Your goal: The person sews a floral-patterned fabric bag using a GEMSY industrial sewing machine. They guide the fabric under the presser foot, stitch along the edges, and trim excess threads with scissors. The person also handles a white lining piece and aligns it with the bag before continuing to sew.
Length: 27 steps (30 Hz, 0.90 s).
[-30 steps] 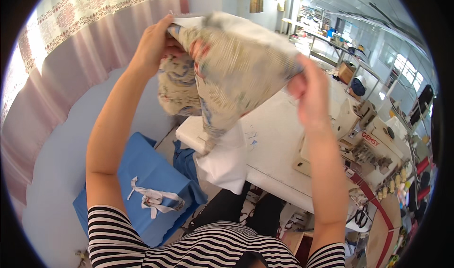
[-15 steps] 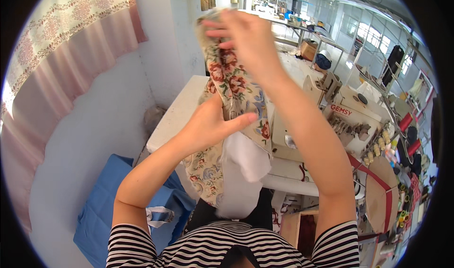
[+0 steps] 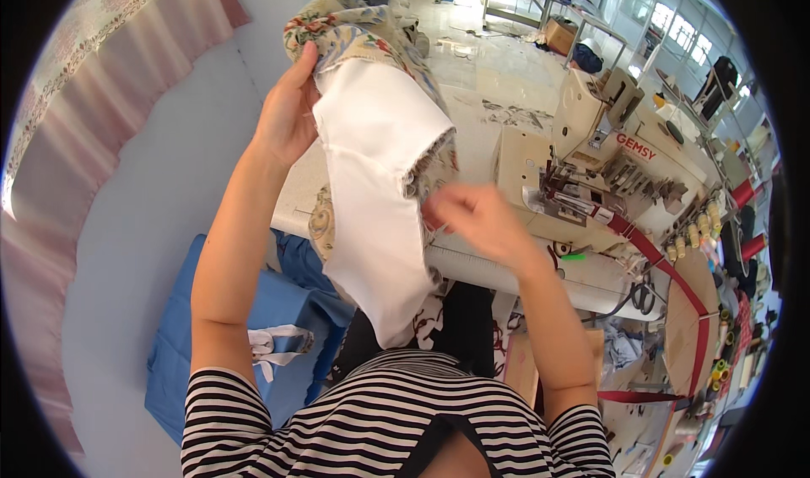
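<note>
A floral tapestry fabric piece [image 3: 354, 43] with a smooth white backing [image 3: 371, 174] hangs between my hands, above the sewing table and my lap. Its white side faces up, and the patterned cloth shows at the top and along the edges. My left hand [image 3: 291, 111] grips the upper left edge, thumb on top, the other fingers partly hidden behind the cloth. At the right edge, by a frayed fold, my right hand [image 3: 481, 225] is closed with its curled fingertips on the cloth; they are slightly blurred and partly hidden.
An industrial sewing machine [image 3: 624, 157] stands at the right, with red binding tape [image 3: 650, 242] running from it. Black scissors [image 3: 643, 297] and a green item [image 3: 573, 257] lie near the table's front edge. Blue cloth [image 3: 211, 334] is at lower left. Thread spools [image 3: 692, 233] line the far right.
The fabric has turned to show its white side broadly. My left hand has moved up and left to its upper edge; my right hand has come down to its right edge.
</note>
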Each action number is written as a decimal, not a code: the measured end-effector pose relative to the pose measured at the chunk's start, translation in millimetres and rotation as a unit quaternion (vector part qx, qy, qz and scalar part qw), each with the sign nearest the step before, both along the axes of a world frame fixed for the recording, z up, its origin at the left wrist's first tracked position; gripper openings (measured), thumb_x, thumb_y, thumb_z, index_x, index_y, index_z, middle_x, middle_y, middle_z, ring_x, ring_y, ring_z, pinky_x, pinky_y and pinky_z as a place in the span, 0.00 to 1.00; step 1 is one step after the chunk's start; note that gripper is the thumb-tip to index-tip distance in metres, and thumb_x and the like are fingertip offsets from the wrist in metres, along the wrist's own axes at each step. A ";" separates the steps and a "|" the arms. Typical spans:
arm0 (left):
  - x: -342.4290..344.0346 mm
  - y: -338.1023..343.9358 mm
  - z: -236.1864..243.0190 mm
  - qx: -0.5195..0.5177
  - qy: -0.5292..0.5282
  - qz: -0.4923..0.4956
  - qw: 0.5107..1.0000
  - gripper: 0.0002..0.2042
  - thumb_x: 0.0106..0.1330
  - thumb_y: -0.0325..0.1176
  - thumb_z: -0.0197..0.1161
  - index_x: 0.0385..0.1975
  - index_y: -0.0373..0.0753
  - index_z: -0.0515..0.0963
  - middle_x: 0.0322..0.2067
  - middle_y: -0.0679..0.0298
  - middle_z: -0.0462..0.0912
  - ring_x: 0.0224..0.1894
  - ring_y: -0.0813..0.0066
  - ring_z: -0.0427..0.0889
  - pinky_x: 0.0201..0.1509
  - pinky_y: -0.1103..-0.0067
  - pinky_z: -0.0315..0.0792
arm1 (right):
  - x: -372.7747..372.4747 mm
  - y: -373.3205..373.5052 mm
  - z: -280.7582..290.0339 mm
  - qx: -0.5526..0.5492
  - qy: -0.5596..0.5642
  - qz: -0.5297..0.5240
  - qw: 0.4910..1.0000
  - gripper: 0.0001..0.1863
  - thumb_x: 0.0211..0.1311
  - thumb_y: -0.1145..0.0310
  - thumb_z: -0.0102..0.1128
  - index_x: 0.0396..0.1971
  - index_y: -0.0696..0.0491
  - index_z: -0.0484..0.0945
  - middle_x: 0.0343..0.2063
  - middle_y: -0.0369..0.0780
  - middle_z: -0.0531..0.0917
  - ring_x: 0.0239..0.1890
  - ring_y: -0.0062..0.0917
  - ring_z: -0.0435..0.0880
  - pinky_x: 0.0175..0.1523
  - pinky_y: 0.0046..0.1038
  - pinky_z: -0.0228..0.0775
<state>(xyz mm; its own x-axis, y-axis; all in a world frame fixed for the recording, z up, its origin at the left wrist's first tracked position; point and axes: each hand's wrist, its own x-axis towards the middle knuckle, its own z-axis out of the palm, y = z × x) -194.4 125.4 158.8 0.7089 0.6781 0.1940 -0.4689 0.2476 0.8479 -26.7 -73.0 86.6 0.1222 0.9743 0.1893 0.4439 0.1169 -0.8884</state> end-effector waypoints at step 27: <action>-35.1 57.5 54.1 0.148 -0.174 0.203 0.952 0.22 0.72 0.39 0.44 0.60 0.32 0.62 0.59 0.54 0.68 0.61 0.62 0.69 0.64 0.67 0.66 | 67.2 117.3 125.0 0.278 0.002 -0.240 0.930 0.09 0.55 0.77 0.51 0.35 0.59 0.78 0.29 0.42 0.84 0.33 0.24 0.81 0.40 0.27 0.72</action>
<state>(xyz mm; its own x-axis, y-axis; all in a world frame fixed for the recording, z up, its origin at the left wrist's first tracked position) -229.5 182.8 212.9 0.2577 0.7621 0.5940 -0.7400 -0.2396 0.6285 40.5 44.3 211.6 0.5197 0.5583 0.6467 0.5605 0.3485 -0.7512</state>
